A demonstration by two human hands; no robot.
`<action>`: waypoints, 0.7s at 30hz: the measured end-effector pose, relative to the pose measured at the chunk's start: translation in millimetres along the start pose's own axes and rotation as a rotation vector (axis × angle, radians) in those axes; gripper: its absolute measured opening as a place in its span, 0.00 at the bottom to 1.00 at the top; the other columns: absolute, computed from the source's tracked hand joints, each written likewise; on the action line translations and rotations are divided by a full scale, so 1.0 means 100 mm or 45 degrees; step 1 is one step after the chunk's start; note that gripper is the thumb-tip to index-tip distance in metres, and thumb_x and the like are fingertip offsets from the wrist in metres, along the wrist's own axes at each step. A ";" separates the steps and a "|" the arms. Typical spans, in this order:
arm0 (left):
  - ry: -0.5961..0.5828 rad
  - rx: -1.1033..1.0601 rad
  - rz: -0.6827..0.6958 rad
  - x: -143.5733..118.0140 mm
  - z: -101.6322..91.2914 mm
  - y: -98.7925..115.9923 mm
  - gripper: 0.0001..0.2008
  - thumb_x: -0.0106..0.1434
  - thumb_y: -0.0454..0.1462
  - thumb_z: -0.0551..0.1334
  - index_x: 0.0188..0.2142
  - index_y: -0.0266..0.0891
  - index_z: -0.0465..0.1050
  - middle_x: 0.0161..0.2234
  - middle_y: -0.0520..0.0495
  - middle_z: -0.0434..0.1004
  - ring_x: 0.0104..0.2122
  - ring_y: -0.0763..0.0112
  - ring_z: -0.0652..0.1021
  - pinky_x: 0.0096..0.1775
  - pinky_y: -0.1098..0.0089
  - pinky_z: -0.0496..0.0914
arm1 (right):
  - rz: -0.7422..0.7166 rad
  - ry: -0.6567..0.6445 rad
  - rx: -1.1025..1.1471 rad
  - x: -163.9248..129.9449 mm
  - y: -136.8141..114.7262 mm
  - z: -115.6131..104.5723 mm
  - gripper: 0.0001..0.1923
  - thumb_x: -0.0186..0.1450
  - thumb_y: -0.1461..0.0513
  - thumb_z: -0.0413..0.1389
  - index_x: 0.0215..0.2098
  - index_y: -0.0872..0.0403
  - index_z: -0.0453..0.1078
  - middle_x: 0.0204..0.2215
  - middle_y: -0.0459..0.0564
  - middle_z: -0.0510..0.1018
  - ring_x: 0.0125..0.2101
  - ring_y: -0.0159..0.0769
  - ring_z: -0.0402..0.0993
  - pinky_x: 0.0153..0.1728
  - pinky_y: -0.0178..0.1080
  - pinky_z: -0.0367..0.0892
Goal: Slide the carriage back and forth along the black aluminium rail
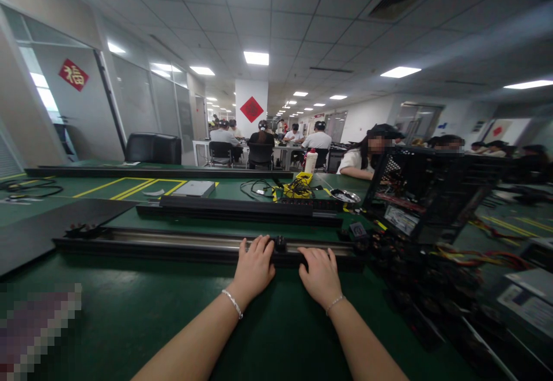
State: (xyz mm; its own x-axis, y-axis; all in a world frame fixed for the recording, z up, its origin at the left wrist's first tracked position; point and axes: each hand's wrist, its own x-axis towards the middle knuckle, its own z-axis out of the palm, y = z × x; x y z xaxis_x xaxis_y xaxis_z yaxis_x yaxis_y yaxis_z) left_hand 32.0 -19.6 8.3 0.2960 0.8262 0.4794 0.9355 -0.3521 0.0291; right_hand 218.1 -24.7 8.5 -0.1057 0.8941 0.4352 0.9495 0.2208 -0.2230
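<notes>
A long black rail [151,250] with a pale metal channel lies crosswise in front of me on the green table [173,300]. My left hand [254,269] rests on its near edge right of the middle, fingers laid over the top and thumb apart. Farther right, my right hand [319,271] touches the same rail with fingers spread. Between the hands a small black block [280,243] sits on the channel, close to my left fingertips. What lies under my palms is hidden.
Behind the rail lie a second black bar [233,208], a flat grey box [194,189] and tangled cables [300,185]. An opened computer case [401,197] stands at right, near many dark parts and a power supply [529,300]. A person [356,162] sits across the table.
</notes>
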 end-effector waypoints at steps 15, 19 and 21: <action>0.037 0.016 0.024 0.00 0.02 -0.01 0.25 0.57 0.41 0.57 0.55 0.47 0.61 0.58 0.46 0.63 0.57 0.57 0.62 0.56 0.48 0.53 | -0.038 -0.034 0.005 -0.01 -0.07 -0.03 0.25 0.59 0.64 0.47 0.54 0.41 0.62 0.48 0.46 0.71 0.51 0.38 0.61 0.57 0.57 0.34; 0.035 0.003 0.024 0.00 0.02 -0.01 0.25 0.57 0.41 0.57 0.55 0.48 0.61 0.58 0.45 0.62 0.57 0.58 0.62 0.56 0.48 0.52 | -0.095 -0.053 0.025 -0.02 -0.11 -0.02 0.24 0.59 0.63 0.48 0.54 0.41 0.62 0.49 0.46 0.71 0.52 0.39 0.60 0.57 0.59 0.30; 0.040 -0.006 0.024 0.00 0.02 -0.01 0.25 0.57 0.41 0.57 0.55 0.48 0.61 0.58 0.45 0.63 0.57 0.58 0.62 0.56 0.48 0.52 | -0.109 -0.052 0.034 -0.03 -0.11 -0.01 0.23 0.59 0.63 0.48 0.53 0.42 0.63 0.49 0.47 0.71 0.52 0.39 0.59 0.57 0.59 0.29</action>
State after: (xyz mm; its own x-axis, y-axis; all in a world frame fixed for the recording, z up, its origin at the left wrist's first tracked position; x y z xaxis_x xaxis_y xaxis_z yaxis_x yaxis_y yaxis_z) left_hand 31.3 -18.5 6.1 0.3070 0.8053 0.5072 0.9289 -0.3694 0.0243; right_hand 207.9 -30.2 10.6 -0.1990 0.8865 0.4177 0.9281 0.3073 -0.2100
